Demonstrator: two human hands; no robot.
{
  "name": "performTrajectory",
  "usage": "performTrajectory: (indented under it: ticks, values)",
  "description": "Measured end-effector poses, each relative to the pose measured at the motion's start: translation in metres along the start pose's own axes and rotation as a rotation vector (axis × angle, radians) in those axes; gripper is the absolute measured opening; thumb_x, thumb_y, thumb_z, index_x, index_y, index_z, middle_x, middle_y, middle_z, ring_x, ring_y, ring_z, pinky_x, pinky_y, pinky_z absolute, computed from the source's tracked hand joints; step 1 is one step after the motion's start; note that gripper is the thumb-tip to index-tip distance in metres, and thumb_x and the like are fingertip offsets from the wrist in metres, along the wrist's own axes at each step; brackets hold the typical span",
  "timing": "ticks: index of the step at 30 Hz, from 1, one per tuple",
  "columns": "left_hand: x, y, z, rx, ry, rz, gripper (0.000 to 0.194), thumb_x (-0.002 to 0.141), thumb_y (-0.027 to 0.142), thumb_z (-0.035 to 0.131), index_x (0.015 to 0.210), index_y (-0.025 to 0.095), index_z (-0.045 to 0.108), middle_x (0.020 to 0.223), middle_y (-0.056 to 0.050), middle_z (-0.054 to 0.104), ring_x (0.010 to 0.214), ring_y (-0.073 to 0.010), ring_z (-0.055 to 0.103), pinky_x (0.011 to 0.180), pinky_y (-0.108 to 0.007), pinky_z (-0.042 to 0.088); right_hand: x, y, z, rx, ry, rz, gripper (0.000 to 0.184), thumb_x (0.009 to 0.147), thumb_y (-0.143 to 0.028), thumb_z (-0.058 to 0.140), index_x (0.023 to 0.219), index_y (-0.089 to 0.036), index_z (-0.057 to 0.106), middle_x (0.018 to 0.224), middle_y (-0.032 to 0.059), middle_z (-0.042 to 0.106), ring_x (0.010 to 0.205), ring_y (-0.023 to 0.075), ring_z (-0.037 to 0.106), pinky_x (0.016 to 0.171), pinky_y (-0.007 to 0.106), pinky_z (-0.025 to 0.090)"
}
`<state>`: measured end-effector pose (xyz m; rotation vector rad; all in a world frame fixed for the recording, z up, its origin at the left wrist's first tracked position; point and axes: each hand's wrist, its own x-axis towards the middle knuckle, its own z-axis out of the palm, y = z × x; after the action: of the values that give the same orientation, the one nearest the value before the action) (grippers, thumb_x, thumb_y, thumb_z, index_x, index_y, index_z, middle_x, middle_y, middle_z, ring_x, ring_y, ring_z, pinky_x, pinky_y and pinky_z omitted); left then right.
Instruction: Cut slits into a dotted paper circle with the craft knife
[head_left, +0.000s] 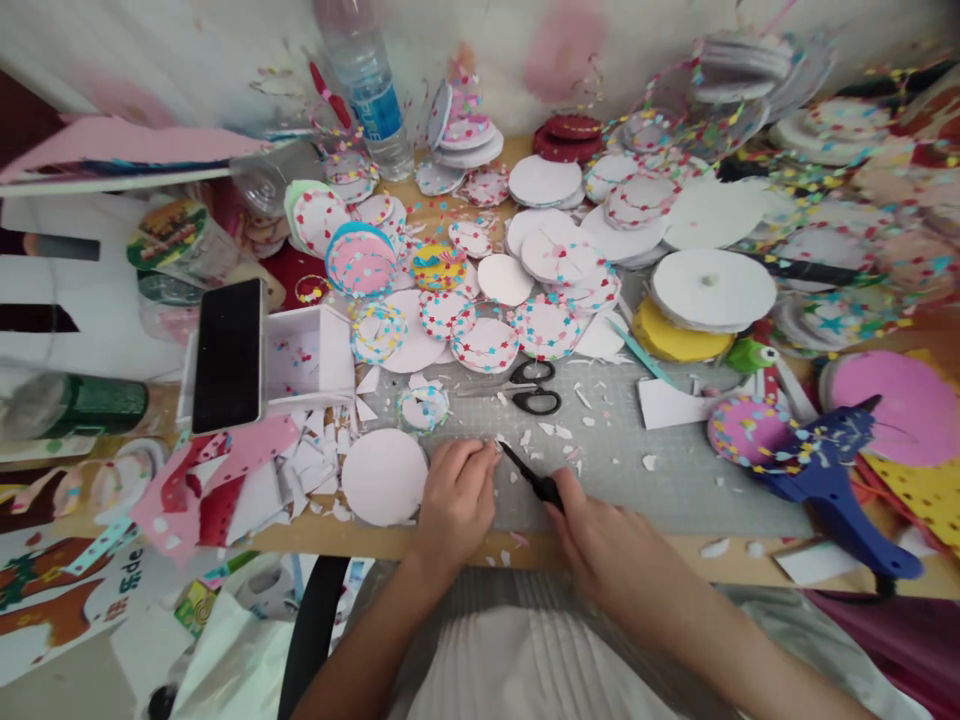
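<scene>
Beyond left hand, scissors amid paper scraps; glue gun rightward

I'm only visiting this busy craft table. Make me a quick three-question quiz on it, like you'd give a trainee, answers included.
1. Which of the person's hands grips the black tool?
2. True or false: the scissors lie on the grey mat.
3. What colour is the glue gun? a) red b) blue c) yellow

Key:
1. The right hand.
2. True.
3. b
</scene>
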<state>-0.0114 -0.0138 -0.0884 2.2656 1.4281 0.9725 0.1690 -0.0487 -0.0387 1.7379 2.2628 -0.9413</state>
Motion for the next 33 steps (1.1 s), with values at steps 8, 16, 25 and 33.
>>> performTrajectory:
  ticks: [8, 16, 25, 33]
  values:
    - [0.010, 0.026, -0.009, -0.110, 0.013, -0.047, 0.016, 0.085, 0.011, 0.062, 0.099, 0.019, 0.065, 0.087, -0.006, 0.065, 0.082, -0.0170, 0.063, 0.076, -0.031, 0.054, -0.030, 0.025, -0.010, 0.242, 0.120, -0.048, 0.019, 0.098, -0.023, 0.034, 0.109, -0.020, 0.049, 0.066, 0.0028, 0.071, 0.055, 0.0245, 0.070, 0.045, 0.027, 0.034]
    - [0.020, 0.040, -0.020, -0.539, 0.081, -0.475, 0.009, 0.079, 0.016, 0.068, 0.088, 0.018, 0.068, 0.080, -0.004, 0.072, 0.069, -0.0141, 0.067, 0.066, -0.026, 0.058, -0.030, 0.015, -0.012, 0.149, 0.292, -0.160, 0.022, 0.099, -0.022, 0.031, 0.116, -0.018, 0.043, 0.076, 0.0040, 0.073, 0.054, 0.0240, 0.071, 0.043, 0.028, 0.041]
    - [0.016, 0.038, -0.021, -0.963, 0.073, -0.770, 0.017, 0.075, 0.026, 0.076, 0.086, 0.019, 0.066, 0.078, -0.002, 0.072, 0.073, -0.0127, 0.070, 0.069, -0.022, 0.058, -0.034, 0.010, -0.010, 0.041, 0.433, -0.243, 0.027, 0.099, -0.021, 0.029, 0.123, -0.015, 0.041, 0.089, 0.0088, 0.073, 0.056, 0.0198, 0.071, 0.045, 0.027, 0.050]
    - [0.011, 0.036, -0.021, -0.933, 0.133, -0.762, 0.016, 0.075, 0.030, 0.077, 0.079, 0.017, 0.068, 0.074, -0.001, 0.073, 0.066, -0.0121, 0.070, 0.064, -0.020, 0.057, -0.034, 0.007, -0.010, 0.119, 0.390, -0.241, 0.028, 0.099, -0.020, 0.031, 0.125, -0.017, 0.041, 0.092, 0.0085, 0.074, 0.063, 0.0240, 0.073, 0.047, 0.030, 0.050]
